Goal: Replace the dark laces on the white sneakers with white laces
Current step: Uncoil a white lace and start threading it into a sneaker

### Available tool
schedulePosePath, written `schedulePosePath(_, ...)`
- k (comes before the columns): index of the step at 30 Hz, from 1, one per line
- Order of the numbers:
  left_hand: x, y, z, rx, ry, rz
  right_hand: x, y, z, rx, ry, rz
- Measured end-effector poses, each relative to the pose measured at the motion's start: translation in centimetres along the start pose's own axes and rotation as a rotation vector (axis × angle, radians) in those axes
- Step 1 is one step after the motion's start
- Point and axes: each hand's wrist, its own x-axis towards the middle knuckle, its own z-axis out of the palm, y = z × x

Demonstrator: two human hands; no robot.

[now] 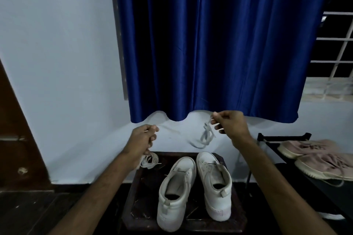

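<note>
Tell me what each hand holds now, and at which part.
A white lace: the right hand pinches one end, and the left hand has the other part in its grip, with loops hanging below.

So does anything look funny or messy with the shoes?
Yes. The two white sneakers have almost no laces in them. One white lace dangles from the right hand, and the left hand holds a bunched lace.

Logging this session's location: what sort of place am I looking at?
Probably a room in a home, near where shoes are kept: a blue curtain over a barred window, a black shoe rack holding pink sneakers, and white sneakers on a low dark table.
</note>
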Motion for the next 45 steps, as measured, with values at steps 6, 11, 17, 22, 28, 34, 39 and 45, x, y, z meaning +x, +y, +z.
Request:
schedulePosePath(6,1.0,-0.1,-3.8,0.174,0.116,0.069,1.3,1.0,-1.7,0.252,0.211,0.103)
schedulePosePath(11,1.1,1.6,-3.7,0.36,0.083,0.28,1.0,0.9,-1.4,0.431,0.144,0.113)
schedulePosePath(17,1.0,5.4,-2.5,0.544,0.002,0.548,-0.3,1.3,1.8,0.288,0.08,0.03)
schedulePosePath(22,0.7,7.5,-1.0,0.399,-0.008,0.635,-2.6,0.5,5.7,0.472,-0.291,0.076)
schedulePosePath(28,1.7,6.8,-1.7,0.223,0.1,0.573,-5.8,1.7,10.4,0.499,-0.48,0.227)
schedulePosePath(34,2.3,4.8,-4.0,0.354,0.112,0.505,-4.6,3.3,10.2,0.334,-0.31,0.137)
schedulePosePath(39,2.2,4.1,-4.7,0.633,0.115,0.493,-3.6,3.6,9.8,0.298,-0.245,0.112)
schedulePosePath(45,0.8,-2.4,-7.6,1.017,-0.047,0.212,-2.7,5.1,7.5,0.304,-0.179,0.195)
